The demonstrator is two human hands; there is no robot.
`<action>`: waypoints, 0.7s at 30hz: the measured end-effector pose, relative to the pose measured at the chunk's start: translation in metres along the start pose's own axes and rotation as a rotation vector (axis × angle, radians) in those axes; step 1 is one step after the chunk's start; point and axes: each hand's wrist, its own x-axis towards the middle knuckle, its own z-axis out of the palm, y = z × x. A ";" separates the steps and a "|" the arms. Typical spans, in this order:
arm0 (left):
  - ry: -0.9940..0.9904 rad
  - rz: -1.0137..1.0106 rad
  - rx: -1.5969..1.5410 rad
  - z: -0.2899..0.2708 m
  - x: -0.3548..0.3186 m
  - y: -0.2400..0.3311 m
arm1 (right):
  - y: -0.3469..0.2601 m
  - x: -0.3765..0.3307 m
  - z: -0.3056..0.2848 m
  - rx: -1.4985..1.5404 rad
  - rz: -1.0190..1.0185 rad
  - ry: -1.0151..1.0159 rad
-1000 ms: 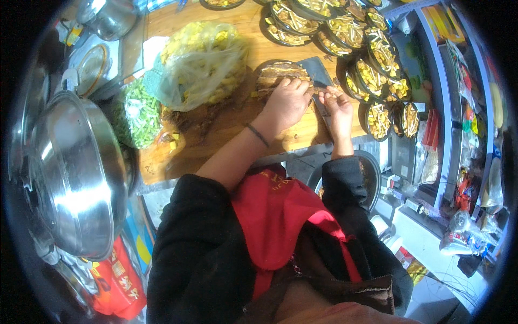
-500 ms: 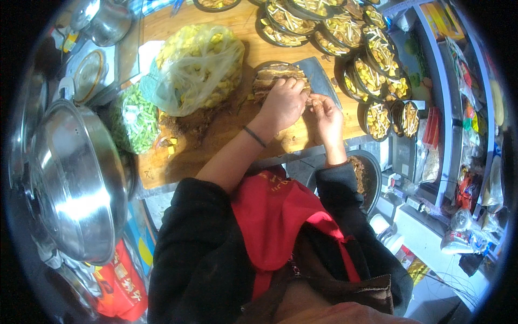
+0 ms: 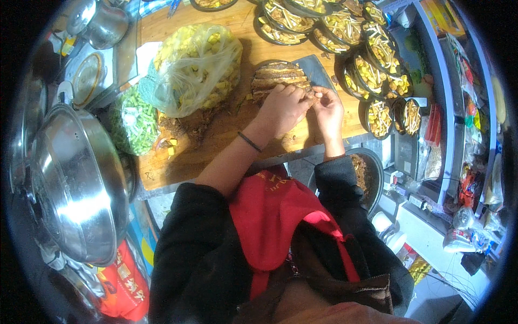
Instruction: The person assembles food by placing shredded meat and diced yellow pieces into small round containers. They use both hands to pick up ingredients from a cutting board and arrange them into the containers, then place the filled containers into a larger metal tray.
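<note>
Head view: left hand (image 3: pixel 284 109), fingers curled at edge of brown slices (image 3: pixel 277 76); right hand (image 3: pixel 328 108) alongside, fingertips bunched; grasp of either: cannot tell.

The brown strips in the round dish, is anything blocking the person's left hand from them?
Nothing visible does: the left hand is right at the near edge of the brown strips. The right hand is close beside it, and the grey flat thing lies to the strips' right, not between.
</note>
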 end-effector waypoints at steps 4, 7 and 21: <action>-0.007 -0.014 -0.004 0.000 -0.002 -0.001 | 0.004 0.000 0.001 0.147 -0.035 0.032; -0.008 -0.023 -0.001 0.001 -0.003 -0.001 | 0.008 0.004 0.000 0.097 0.000 0.011; 0.047 -0.005 0.090 0.007 -0.021 0.000 | 0.008 0.011 0.011 0.031 0.102 0.052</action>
